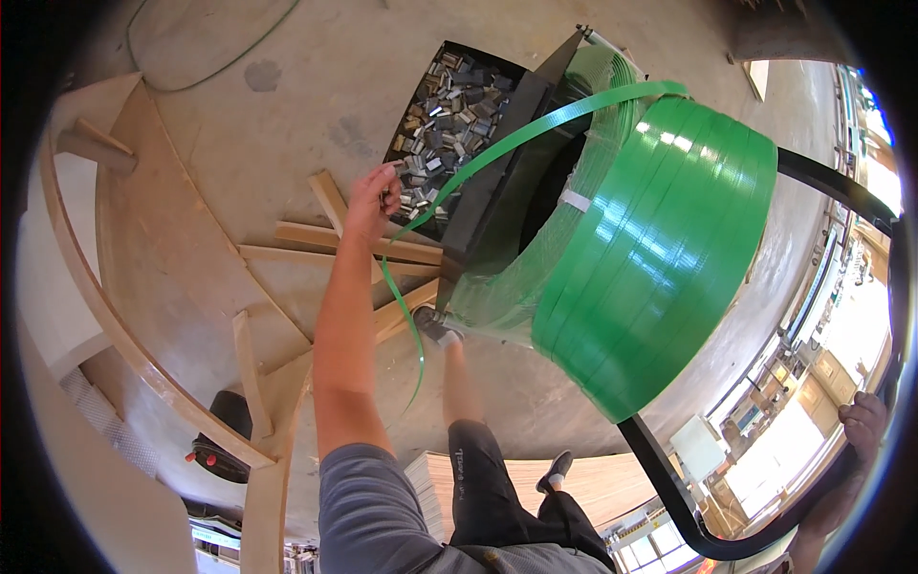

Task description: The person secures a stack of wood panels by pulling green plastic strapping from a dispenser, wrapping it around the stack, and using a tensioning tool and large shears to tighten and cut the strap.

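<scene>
My left hand (373, 199), mid-frame, has its fingers pinched shut on the green strapping band (497, 148). The band runs up to the big green strap coil (660, 258) at right and hangs loose below my grip. It looks thin, springy and slick, best held flat. My right hand (861, 421), lower right, is wrapped round the black dispenser frame (669, 478). Behind sits a black tray of metal seals (449, 115); a small white label (576, 199) marks the coil's side.

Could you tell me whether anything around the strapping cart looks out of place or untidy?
Loose wooden slats lie scattered and crossed on the concrete floor beside the tray of metal clips, just under the left hand.
</scene>
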{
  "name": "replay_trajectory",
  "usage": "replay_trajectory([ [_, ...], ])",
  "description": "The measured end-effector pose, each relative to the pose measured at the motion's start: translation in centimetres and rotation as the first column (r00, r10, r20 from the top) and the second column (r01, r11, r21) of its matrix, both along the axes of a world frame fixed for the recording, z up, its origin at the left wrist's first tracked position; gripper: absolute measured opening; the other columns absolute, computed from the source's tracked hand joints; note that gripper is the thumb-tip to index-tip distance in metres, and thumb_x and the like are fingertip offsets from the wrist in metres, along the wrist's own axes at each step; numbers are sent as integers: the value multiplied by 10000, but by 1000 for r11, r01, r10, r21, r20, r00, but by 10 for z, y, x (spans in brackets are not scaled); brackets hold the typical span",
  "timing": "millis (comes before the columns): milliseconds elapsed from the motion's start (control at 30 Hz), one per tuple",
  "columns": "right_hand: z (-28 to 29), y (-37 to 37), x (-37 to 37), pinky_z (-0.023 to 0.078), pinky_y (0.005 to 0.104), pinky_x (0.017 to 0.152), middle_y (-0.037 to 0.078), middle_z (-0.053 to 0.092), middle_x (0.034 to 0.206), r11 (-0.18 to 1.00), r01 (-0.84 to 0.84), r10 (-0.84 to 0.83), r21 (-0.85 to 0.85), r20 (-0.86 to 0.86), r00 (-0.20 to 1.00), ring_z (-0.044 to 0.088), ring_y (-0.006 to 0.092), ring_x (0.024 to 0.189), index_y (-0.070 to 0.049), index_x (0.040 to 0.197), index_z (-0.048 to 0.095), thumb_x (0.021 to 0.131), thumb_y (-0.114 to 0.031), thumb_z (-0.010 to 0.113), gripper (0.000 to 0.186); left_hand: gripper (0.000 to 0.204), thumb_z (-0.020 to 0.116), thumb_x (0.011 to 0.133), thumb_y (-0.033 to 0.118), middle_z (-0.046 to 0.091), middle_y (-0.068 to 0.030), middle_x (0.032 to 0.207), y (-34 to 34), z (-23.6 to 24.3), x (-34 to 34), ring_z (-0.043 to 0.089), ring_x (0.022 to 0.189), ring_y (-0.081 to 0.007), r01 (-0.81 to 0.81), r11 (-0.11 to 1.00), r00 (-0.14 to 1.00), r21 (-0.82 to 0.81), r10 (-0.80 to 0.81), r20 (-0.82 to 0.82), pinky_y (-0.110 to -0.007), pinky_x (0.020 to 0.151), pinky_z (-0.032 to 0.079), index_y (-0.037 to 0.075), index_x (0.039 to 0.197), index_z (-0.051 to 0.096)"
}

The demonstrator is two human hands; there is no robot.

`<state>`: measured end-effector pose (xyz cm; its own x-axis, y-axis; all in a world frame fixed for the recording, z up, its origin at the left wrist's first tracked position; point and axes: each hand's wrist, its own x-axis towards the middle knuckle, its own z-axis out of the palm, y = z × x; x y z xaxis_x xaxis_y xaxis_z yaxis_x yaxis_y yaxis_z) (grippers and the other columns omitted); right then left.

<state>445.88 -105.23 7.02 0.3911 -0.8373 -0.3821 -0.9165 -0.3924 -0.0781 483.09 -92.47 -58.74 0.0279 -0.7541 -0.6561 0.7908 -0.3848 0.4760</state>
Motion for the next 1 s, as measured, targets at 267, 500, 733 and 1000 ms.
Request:
replay_trajectory([
  [267,0,15,-9,299,435,1127,157,535,1227,998,67,-67,-6,28,997,448,290,1262,-69,1163,555,1001,-422,401,418,319,609,898,316,560,-89,957,-3,29,-18,501,805,-190,-236,967,919,-96,191,-344,-305,670,438,52,1076,585],
  [500,-5,11,10,327,437,1080,173,608,1118,992,-88,82,-94,-73,994,481,319,1213,8,1059,623,1015,-418,361,503,379,553,890,349,573,-113,1052,-1,58,-16,531,872,-214,-289,908,837,-302,86,-540,-330,745,468,34,1099,580],
  [733,-14,5,28,339,472,1050,179,602,1082,996,-82,85,-43,66,994,489,343,1177,25,1033,613,1008,-404,341,509,288,596,882,294,669,-70,842,-16,40,-4,618,764,-191,51,951,749,304,-238,618,-316,697,513,23,928,686],
  [1000,-19,3,37,234,476,1140,173,587,1031,986,-142,139,-88,-41,989,500,317,1131,11,959,595,994,-361,339,453,259,663,777,215,702,-123,1010,-32,-10,-56,656,969,-336,362,644,-159,674,-670,725,-446,824,528,166,1026,712],
])
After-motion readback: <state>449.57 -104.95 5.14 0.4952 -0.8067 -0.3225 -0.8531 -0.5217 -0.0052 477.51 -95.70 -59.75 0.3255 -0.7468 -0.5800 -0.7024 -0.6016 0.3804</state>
